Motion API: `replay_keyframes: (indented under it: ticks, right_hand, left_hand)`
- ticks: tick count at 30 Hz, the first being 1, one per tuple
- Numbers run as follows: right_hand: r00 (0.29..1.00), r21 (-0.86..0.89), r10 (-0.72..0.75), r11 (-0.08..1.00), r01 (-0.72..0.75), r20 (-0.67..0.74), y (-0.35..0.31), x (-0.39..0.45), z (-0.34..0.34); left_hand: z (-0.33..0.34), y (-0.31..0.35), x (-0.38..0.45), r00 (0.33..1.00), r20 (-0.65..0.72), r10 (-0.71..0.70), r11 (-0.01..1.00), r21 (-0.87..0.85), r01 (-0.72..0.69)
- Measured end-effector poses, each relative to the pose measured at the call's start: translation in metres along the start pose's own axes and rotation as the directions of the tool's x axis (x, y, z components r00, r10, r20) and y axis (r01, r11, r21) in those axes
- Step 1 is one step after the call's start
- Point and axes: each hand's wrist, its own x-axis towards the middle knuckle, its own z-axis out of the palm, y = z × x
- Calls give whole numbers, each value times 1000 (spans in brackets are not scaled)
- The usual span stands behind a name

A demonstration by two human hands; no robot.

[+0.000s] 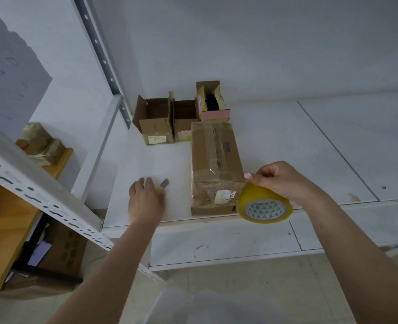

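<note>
A long brown cardboard box [216, 160], wrapped in clear tape with a white label on its near end, lies on the white shelf [310, 141]. My right hand [279, 181] grips a roll of yellow packing tape [264, 204] at the box's near right corner, thumb on the tape's edge. To the left of the box, my left hand [145, 198] holds a small utility knife [163, 183] over the shelf, its grey blade pointing up and right. The knife's handle is mostly hidden in my fingers.
Two open brown boxes [156, 122] and a pink-sided open box [213, 106] stand at the back of the shelf by the wall. A perforated white metal rack frame [41, 197] crosses the left, with taped parcels [40, 143] on a wooden surface behind it. Cartons lie on the floor below.
</note>
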Motion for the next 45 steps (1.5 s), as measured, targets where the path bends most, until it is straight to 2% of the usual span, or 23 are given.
replay_keyframes:
  ticks: [3,6,9,11,13,15,16,17,19,21,23,26,28,31,33,35,36,38,42,45]
  right_hand:
    - [1000,23,-9,1000,10,-18,-1,-1,3]
    - [999,29,-20,999,21,-25,-4,-2,5]
    - [999,52,-27,998,29,-44,-6,-3,9]
    - [998,64,-31,997,34,-54,-8,-3,12]
    - [998,61,-22,998,25,-59,-12,-1,14]
    - [999,57,-1,998,4,-53,-12,1,14]
    - [999,63,9,998,-6,-43,-12,0,14]
    - [999,75,15,997,-13,-31,-12,0,14]
    - [1000,108,7,994,-6,-10,-9,-1,11]
    - [999,178,3,984,-9,34,-2,-3,4]
    - [992,255,-3,967,-29,124,7,-9,-8]
    - [974,329,-52,944,-25,222,18,-19,-15]
    - [979,342,-77,940,9,188,18,-21,-16]
    - [985,283,-82,958,37,149,14,-14,-22]
    - [987,126,-54,991,35,149,17,-8,-23]
    - [991,-50,0,999,7,136,22,-5,-19]
    - [990,-62,21,998,-12,138,24,-5,-17]
    - [988,8,40,999,-42,150,29,-7,-16]
    - [982,66,33,997,-45,184,30,-15,-26]
    - [982,58,28,998,-40,189,26,-18,-30]
  left_hand:
    - [7,-14,8,993,112,38,984,172,-57]
    - [-4,-11,16,994,105,0,990,142,-15]
    - [-37,-10,22,1000,-15,3,985,-171,-5]
    - [-69,6,19,986,-160,36,912,-398,-98]
    - [-104,37,13,959,-239,149,819,-514,-256]
    - [-130,74,7,916,-162,366,691,-612,-384]
    - [-136,93,4,885,-59,463,630,-680,-375]
    - [-137,110,0,846,62,530,590,-743,-315]
    - [-129,137,-7,765,257,590,580,-795,-179]
    - [-112,149,-9,745,342,573,643,-751,-150]
    - [-97,146,-8,784,329,527,691,-703,-170]
    - [-91,138,-3,812,271,517,665,-724,-182]
    - [-90,139,-2,806,263,530,668,-715,-206]
    - [-89,139,-3,798,240,553,689,-670,-276]
    - [-88,138,-3,790,225,570,689,-655,-311]
    - [-89,137,-3,775,227,590,690,-640,-338]
    - [-89,137,-3,765,242,596,701,-621,-351]
    - [-92,138,-4,733,299,611,737,-552,-390]
    - [-106,148,-5,602,452,658,743,-258,-618]
    - [-114,161,-10,600,527,602,746,-103,-658]
